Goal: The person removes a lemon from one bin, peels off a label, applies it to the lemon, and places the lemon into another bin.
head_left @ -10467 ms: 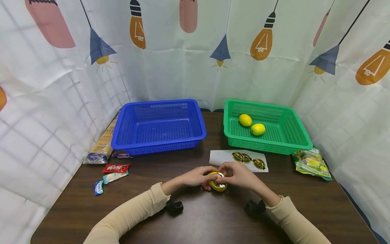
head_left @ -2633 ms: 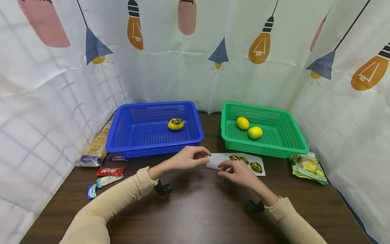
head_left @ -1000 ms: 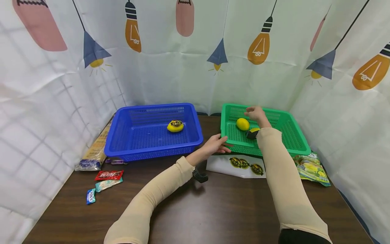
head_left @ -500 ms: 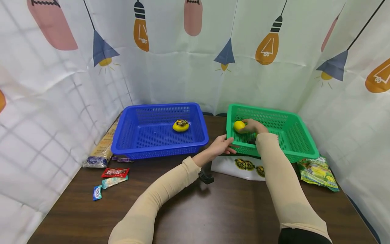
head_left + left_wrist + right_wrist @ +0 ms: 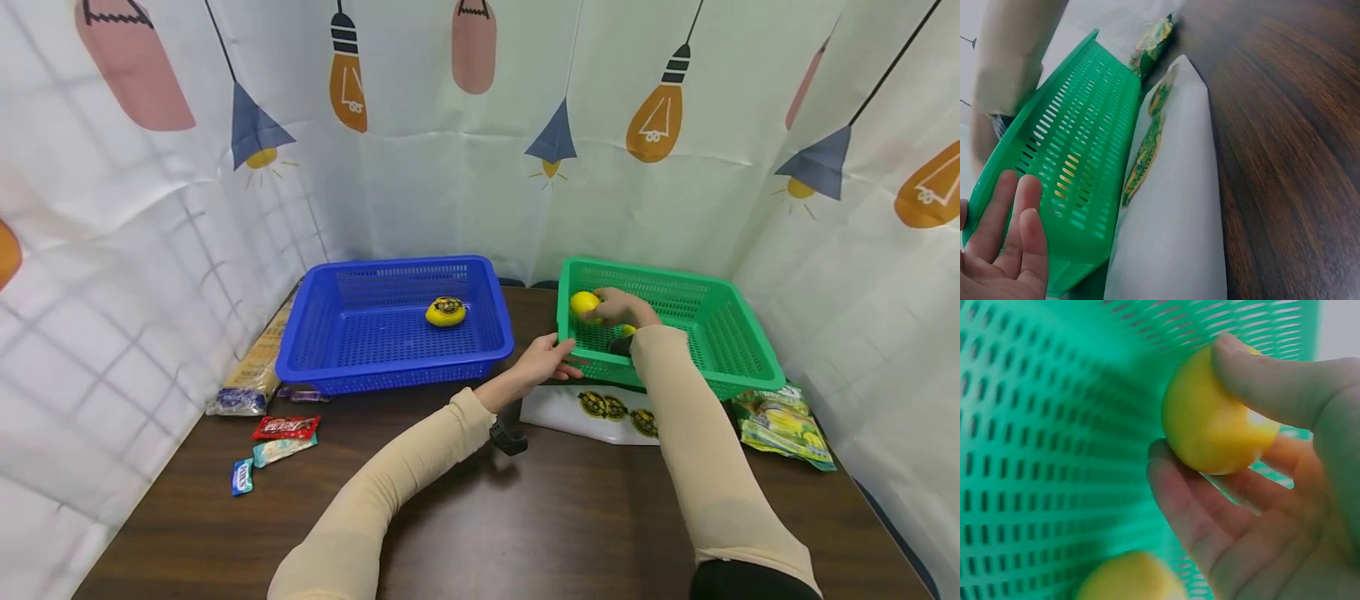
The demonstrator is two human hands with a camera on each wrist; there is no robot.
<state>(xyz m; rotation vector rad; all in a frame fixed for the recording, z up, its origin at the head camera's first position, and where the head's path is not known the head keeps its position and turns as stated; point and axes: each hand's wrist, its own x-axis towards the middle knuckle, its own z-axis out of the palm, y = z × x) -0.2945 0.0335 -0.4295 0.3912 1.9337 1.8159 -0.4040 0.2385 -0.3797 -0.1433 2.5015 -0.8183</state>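
Reaching into the green basket (image 5: 735, 333), the right hand (image 5: 617, 308) pinches a yellow lemon (image 5: 584, 304) between thumb and fingers, near the basket's left end. Whether that lemon is lifted off the basket floor is hard to tell. A second lemon (image 5: 1132, 580) lies in the same basket just beside it, mostly hidden in the head view by the right wrist.

The left hand (image 5: 547, 358) is at the basket's near left corner, touching the rim, its fingers fairly straight and spread against the outside of the wall.

To the left stands the blue basket (image 5: 393, 377), which holds one lemon bearing a black-and-yellow label (image 5: 449, 305), on the floor toward the right side. The two baskets stand apart on the dark wooden desk (image 5: 555, 517).

Just in front of the green basket lies a white sheet (image 5: 558, 418) with round labels on it, its right end partly covered by the right sleeve (image 5: 697, 450). A green-and-yellow packet (image 5: 783, 427) lies by that basket's right corner. Near the blue basket's left corner are a red wrapper (image 5: 287, 427) and a pale wrapper (image 5: 283, 450).
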